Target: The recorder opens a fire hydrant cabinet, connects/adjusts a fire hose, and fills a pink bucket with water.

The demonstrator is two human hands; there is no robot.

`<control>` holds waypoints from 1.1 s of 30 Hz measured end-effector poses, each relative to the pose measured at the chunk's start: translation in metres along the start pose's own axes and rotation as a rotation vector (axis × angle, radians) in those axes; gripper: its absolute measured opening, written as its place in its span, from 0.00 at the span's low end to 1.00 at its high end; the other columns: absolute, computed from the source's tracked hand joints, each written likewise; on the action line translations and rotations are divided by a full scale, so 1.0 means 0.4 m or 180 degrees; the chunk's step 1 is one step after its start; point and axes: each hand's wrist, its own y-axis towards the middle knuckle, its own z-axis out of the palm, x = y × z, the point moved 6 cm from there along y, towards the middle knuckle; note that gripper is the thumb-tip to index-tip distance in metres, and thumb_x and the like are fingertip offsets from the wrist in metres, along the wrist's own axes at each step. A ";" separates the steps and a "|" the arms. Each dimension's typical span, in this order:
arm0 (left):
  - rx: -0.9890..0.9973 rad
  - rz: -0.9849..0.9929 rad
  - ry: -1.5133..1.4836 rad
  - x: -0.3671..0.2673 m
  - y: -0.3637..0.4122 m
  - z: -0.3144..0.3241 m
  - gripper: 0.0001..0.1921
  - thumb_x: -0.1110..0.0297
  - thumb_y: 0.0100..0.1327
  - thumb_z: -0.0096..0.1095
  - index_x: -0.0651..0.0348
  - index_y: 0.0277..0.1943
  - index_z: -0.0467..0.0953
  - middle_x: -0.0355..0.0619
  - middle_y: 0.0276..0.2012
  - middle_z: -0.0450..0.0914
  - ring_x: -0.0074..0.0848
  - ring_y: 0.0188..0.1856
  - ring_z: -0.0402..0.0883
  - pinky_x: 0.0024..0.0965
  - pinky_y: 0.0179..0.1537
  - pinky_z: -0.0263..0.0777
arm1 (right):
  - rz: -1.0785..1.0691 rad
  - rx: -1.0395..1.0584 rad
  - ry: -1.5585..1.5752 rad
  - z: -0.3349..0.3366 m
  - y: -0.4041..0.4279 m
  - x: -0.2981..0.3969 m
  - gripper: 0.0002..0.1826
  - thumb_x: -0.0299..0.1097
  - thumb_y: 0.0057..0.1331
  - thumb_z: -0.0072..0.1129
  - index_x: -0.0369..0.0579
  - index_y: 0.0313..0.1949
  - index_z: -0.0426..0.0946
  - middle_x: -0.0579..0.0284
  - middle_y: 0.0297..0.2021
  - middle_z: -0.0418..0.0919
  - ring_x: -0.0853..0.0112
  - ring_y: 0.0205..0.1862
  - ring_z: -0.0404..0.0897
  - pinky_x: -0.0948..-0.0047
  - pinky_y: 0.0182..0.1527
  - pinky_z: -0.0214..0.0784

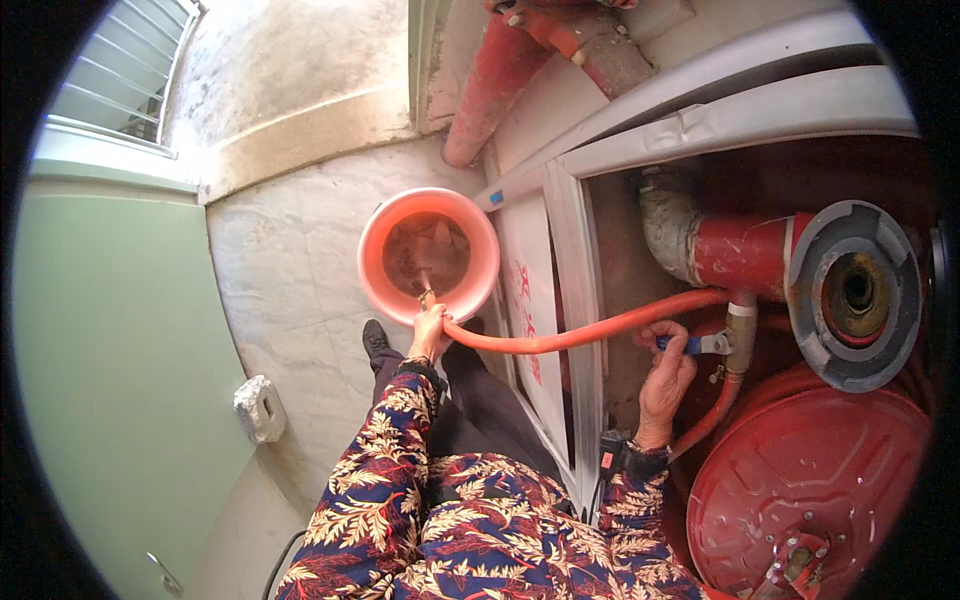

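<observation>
My left hand (430, 330) is closed around an orange rubber hose (547, 343) just behind its brass nozzle (426, 298). The nozzle points over the near rim of a pink plastic bucket (491, 255). A jet of water runs from it into cloudy, brownish water (424, 247) inside. On the right, within an open fire-hose cabinet, my right hand (666, 371) has its fingers curled around the blue lever (697, 345) of a ball valve (742, 341). This valve hangs under a red pipe (742, 247). My palm hides part of the lever's end.
A red hose reel (787, 465) and a grey hydrant coupling (806, 300) fill the cabinet. Its metal frame (574, 255) borders my right side. A thick red pipe (495, 90) stands behind the bucket. At left, a holed white block (260, 409) sits against a green door (112, 337).
</observation>
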 end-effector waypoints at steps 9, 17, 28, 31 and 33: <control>0.0153 0.0175 0.0220 -0.007 0.013 -0.004 0.04 0.74 0.59 0.50 0.62 0.35 0.65 0.42 0.21 0.69 0.25 0.21 0.70 0.27 0.22 0.67 | 0.0370 -0.0037 0.0494 -0.014 -0.022 -0.005 0.21 0.40 0.69 0.36 0.49 0.18 0.52 0.71 0.16 0.52 0.83 0.18 0.50 0.80 0.19 0.40; 0.0051 0.0076 0.0055 -0.012 -0.002 0.003 0.05 0.73 0.59 0.51 0.63 0.35 0.64 0.42 0.21 0.69 0.25 0.19 0.69 0.25 0.20 0.66 | 0.0481 0.0028 0.0286 -0.018 -0.039 0.011 0.21 0.40 0.69 0.37 0.48 0.18 0.52 0.70 0.15 0.54 0.83 0.17 0.51 0.81 0.19 0.42; -0.0032 0.0011 0.0087 -0.004 0.016 -0.008 0.06 0.73 0.58 0.51 0.63 0.36 0.65 0.42 0.21 0.69 0.26 0.20 0.69 0.26 0.20 0.65 | 0.0471 0.0009 0.0242 -0.026 -0.036 -0.001 0.20 0.41 0.69 0.39 0.49 0.19 0.54 0.71 0.16 0.55 0.84 0.17 0.52 0.81 0.18 0.42; 0.0005 -0.0013 0.0080 -0.001 0.011 0.001 0.04 0.73 0.58 0.51 0.63 0.35 0.66 0.42 0.21 0.68 0.25 0.20 0.69 0.26 0.20 0.65 | 0.0468 -0.0009 0.0149 -0.030 -0.033 -0.005 0.21 0.42 0.69 0.38 0.49 0.18 0.54 0.71 0.15 0.55 0.83 0.16 0.52 0.81 0.18 0.41; -0.0097 0.0036 0.0165 -0.002 0.001 0.003 0.05 0.73 0.58 0.51 0.64 0.33 0.64 0.41 0.20 0.67 0.25 0.19 0.69 0.28 0.20 0.69 | 0.0484 -0.0008 0.0095 -0.027 -0.033 -0.007 0.21 0.43 0.69 0.38 0.49 0.18 0.54 0.71 0.15 0.55 0.83 0.16 0.52 0.80 0.18 0.41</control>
